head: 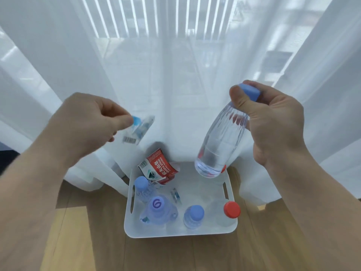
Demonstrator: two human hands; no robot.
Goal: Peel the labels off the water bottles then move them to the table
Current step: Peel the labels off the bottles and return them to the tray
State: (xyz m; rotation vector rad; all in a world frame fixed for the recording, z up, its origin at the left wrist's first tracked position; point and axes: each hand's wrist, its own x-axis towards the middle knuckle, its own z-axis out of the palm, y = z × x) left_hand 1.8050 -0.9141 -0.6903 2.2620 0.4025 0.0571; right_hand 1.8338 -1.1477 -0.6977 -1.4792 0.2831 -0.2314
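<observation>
Two hands hovered above the white bin [179,234] on the wooden floor [88,241]. The right hand [273,122] held a bare, clear bottle [220,141] by its top. Thumb and curled fingers wrapped round the blue cap [251,91] and neck, and the body hung down and leftward over the bin's far right corner. It looked full of water, so I judged it heavy for that grip and slick with its label gone (the ribbed shoulder seemed the surer place to take hold). The left hand [84,122], well apart to the left, pinched the peeled label [139,130] between thumb and forefinger. It looked like a thin, limp film. Several capped bottles [193,212] and a loose red label [158,169] lay in the bin.
</observation>
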